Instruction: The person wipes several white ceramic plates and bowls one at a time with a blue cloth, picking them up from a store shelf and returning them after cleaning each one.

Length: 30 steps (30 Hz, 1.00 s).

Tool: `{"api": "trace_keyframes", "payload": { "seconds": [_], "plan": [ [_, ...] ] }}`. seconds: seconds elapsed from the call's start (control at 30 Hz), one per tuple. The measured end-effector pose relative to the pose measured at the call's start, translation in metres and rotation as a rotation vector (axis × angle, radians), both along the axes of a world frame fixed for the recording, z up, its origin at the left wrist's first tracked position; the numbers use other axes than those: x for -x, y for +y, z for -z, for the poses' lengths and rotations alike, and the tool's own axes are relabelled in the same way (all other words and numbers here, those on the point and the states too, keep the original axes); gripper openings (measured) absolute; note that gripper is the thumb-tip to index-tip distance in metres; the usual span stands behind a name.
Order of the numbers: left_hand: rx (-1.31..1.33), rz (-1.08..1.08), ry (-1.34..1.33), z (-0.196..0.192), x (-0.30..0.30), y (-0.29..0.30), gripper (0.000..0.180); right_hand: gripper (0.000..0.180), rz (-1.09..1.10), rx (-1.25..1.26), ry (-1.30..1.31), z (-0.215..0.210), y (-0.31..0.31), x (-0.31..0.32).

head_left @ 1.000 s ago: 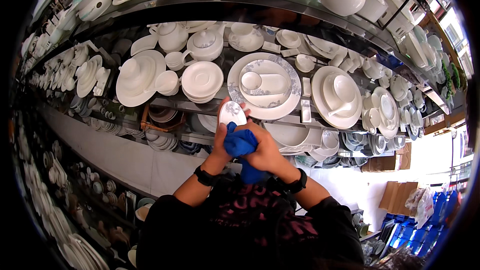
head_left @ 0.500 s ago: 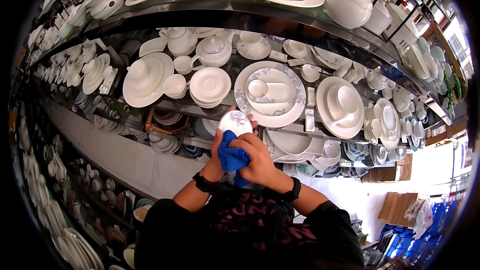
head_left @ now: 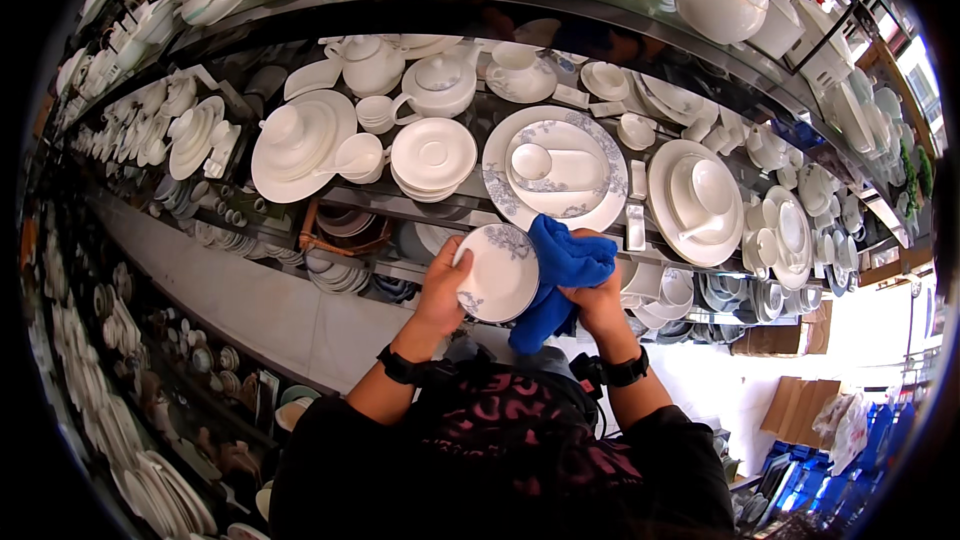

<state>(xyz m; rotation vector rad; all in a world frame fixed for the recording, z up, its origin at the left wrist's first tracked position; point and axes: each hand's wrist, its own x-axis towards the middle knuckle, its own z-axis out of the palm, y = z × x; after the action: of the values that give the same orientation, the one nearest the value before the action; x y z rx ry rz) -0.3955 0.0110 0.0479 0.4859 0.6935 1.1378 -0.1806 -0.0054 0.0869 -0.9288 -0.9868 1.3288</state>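
My left hand [head_left: 440, 285] grips a small white plate [head_left: 500, 278] with a grey-blue floral pattern by its left edge, thumb on the face. The plate's face is turned up toward me. Bunched in my right hand [head_left: 598, 300] is a blue cloth [head_left: 558, 275], which lies against or just beside the plate's right edge. Part of the right hand's fingers is hidden by the cloth. Just beyond my hands, on the shelf, sits a large floral plate [head_left: 495, 180] carrying a smaller plate with a divided dish and a small bowl [head_left: 531, 161].
Left of it stand stacked saucers [head_left: 433, 155], a lidded teapot [head_left: 440, 85] and a plate set [head_left: 320, 170]. To the right is another plate stack [head_left: 660, 210] with a bowl and spoon. An upper shelf edge [head_left: 420, 15] with tureens runs across the back. Cardboard [head_left: 800, 410] lies lower right.
My right hand and the cloth have moved right, off the plate's face. The plate, now tilted more toward me, shows its whole patterned face. The view has shifted slightly.
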Motion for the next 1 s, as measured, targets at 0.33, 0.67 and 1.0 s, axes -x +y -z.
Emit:
{"api": "trace_keyframes", "payload": {
  "seconds": [0.33,0.67,1.0],
  "plan": [
    [-0.286,0.532,0.482,0.010,-0.010,0.001,0.027,0.058,-0.159,-0.010,-0.106,-0.015,-0.008,0.000],
    [0.151,0.411,-0.052,-0.037,-0.041,0.001,0.039,0.048,-0.156,0.027,-0.165,-0.015,-0.003,-0.011],
    [0.142,0.058,-0.006,-0.031,-0.105,0.019,0.019,0.049,0.028,0.077,-0.024,0.003,-0.009,-0.035]
  ]
}}
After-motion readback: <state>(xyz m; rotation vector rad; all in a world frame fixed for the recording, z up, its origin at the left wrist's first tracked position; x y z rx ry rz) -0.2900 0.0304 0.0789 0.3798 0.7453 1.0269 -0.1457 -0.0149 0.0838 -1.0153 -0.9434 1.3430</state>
